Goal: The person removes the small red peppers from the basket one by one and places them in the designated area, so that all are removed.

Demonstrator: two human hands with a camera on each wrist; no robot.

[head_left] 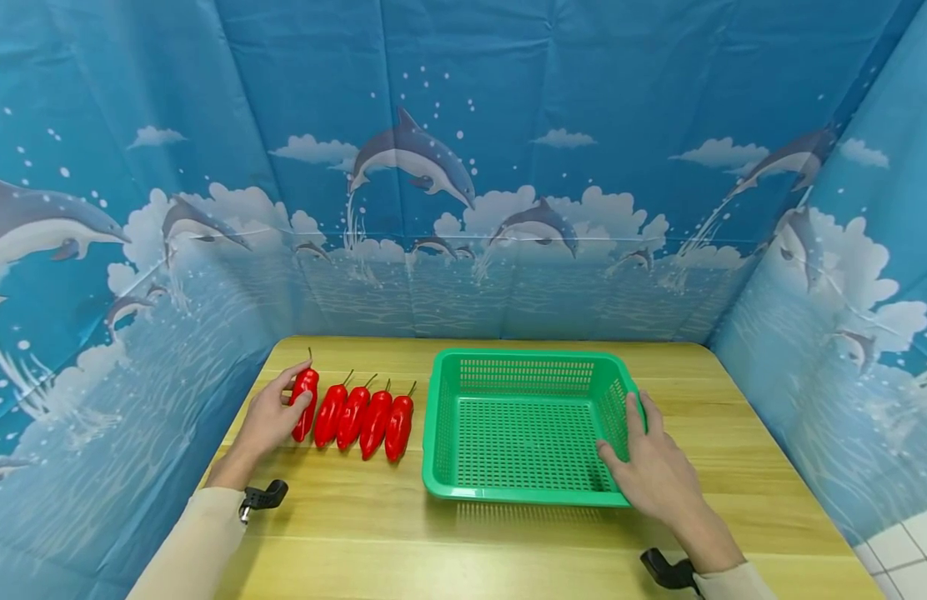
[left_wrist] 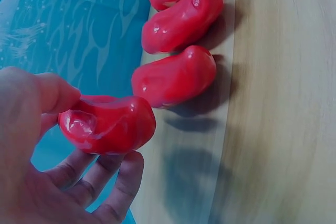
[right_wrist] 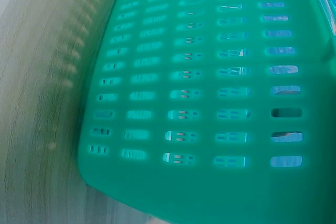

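My left hand point(head_left: 267, 421) pinches a glossy red chili pepper point(head_left: 307, 382) between thumb and fingers, its thin stem pointing up and away. In the left wrist view, this held pepper point(left_wrist: 118, 127) appears raised off the wood, its shadow lying apart from it. Several like peppers point(head_left: 353, 418) lie side by side in a row just to its right. Over the right rim of a green plastic basket point(head_left: 523, 497) my right hand point(head_left: 662, 475) grips, thumb inside and fingers along the outer side. The right wrist view shows only the slotted basket wall point(right_wrist: 207, 85), not the hand.
The basket's perforated floor point(head_left: 523, 442) shows nothing lying on it. Everything stands on a yellowish wooden table point(head_left: 358, 521). A blue dolphin-print sheet point(head_left: 463, 292) closes off the back and both sides.
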